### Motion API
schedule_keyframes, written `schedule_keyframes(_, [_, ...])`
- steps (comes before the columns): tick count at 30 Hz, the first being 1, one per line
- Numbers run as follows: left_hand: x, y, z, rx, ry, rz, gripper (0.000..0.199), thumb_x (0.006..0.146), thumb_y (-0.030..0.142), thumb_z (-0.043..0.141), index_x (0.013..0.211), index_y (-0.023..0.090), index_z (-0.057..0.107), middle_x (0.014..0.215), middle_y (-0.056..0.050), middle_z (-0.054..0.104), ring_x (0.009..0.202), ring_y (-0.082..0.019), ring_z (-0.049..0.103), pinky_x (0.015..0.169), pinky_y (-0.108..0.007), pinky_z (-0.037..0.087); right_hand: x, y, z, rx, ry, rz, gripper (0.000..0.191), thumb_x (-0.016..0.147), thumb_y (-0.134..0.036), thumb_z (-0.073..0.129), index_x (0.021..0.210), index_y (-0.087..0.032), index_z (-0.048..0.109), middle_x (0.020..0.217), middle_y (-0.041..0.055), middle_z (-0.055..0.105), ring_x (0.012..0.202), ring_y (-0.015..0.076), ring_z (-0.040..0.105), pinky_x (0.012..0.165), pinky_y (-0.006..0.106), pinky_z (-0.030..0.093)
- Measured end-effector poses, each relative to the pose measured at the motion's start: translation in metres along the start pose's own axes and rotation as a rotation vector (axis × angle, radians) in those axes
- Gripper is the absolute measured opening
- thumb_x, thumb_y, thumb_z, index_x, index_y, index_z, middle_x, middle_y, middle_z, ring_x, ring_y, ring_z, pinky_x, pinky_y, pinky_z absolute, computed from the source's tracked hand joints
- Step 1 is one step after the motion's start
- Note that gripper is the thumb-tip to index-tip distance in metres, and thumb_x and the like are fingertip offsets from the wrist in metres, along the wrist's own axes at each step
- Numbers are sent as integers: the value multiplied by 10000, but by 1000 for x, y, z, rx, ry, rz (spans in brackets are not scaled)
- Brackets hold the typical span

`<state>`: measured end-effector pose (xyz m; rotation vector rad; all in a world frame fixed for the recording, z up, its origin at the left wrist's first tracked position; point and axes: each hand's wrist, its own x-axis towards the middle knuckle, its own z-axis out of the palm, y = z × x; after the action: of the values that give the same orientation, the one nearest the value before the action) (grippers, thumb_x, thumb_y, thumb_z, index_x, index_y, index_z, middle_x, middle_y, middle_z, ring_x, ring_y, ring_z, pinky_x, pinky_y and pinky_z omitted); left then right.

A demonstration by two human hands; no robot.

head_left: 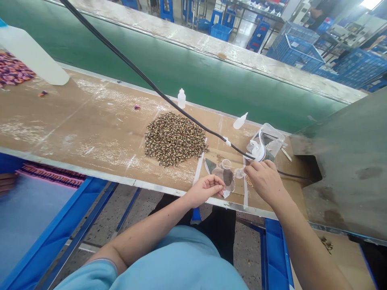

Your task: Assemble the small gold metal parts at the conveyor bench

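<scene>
12 o'clock = bench side facing away from the worker.

Step in hand, judged from posture: fine fingertip handling of small parts at the near bench edge. Next move, judged: calls for a light pinch and steady wrists, since the parts are tiny and easily scattered.

Left hand [207, 188]: thumb and index finger drawn close together, other fingers loosely curled. Any piece between the tips is too small to make out. A round, transparent plastic dish with a grey-brown cast [227, 177] lies just beyond the fingertips, at 2 o'clock. A heap of small dark-brown and cream curled pieces [175, 139] lies at 11 o'clock, apart from the hand.

Right hand [263, 177]: back uppermost, fingers bunched and pointing to 10 o'clock. Tips partly hidden; cannot tell whether anything is gripped. A small patch of round tan beads [249, 181] lies just beside the fingers, at 9 o'clock; contact cannot be confirmed.

Surroundings: clear, open plastic box [273, 135] near the right hand at 12 o'clock; translucent white nozzle bottle, tilted [240, 121], at 11 o'clock from it. Long black cable [145, 76] crosses the view diagonally and passes behind the right hand.
</scene>
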<state>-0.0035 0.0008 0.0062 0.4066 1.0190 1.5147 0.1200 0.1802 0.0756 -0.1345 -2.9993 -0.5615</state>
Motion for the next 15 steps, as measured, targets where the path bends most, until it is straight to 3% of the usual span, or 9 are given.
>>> schedule_keyframes(15, [0,0,1,3,-2,7,335,650,389,752,798,134,593,716,-13,624,628,-89,585,650,-232,462,1,0,0,0,-16,8,217,805,-51,458,703,-189,591,685,36,535,649,166,403,729,296,240])
